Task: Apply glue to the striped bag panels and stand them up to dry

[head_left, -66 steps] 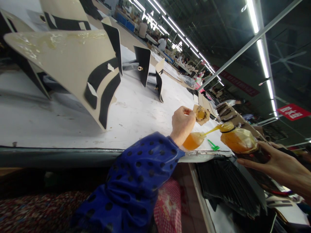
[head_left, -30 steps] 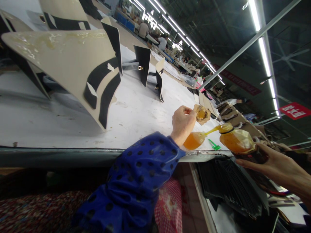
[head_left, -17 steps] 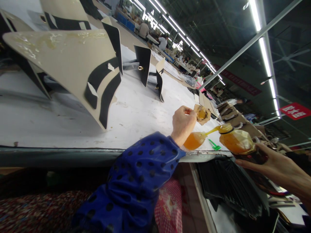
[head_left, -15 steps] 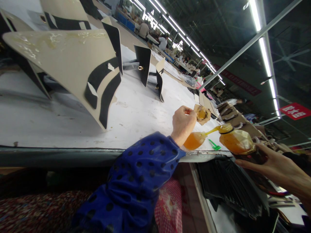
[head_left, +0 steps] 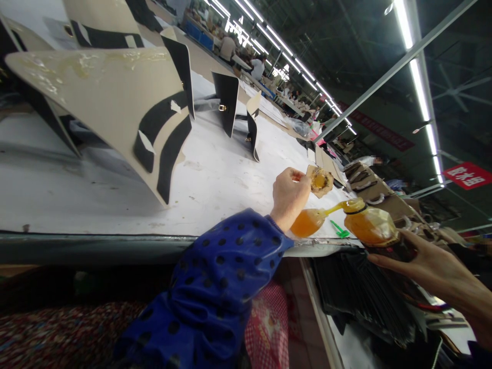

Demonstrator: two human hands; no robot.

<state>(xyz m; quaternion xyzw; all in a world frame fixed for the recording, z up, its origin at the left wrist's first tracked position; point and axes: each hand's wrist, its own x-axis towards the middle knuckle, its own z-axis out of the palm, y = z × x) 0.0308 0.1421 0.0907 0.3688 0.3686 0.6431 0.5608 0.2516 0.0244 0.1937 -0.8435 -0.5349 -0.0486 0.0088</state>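
Observation:
My left hand (head_left: 291, 197), in a blue dotted sleeve, is closed, its fingertips at the edge of a small brown piece (head_left: 321, 180) stained with amber glue. Beside my left wrist, partly covered by it, lies or leans a small clear bottle (head_left: 307, 223) of orange-amber liquid. From the right, my right hand (head_left: 417, 256) grips a larger clear plastic bottle (head_left: 371, 225) of amber liquid, tilted leftward. Its yellowish neck meets the small bottle's narrow spout; whether liquid flows there cannot be made out. A green plastic piece (head_left: 340, 229) lies just below the joined necks.
Cream panels with black strips (head_left: 115, 107) stand on the white-covered table (head_left: 215, 189), one smeared with glossy glue. Small black flaps with metal locks (head_left: 225, 105) stand farther back. Below the edge hangs a stack of black sheets (head_left: 365, 297). People sit at tables far behind.
My right hand and the larger bottle have shifted slightly to the left. The left hand and the brown piece stay where they were.

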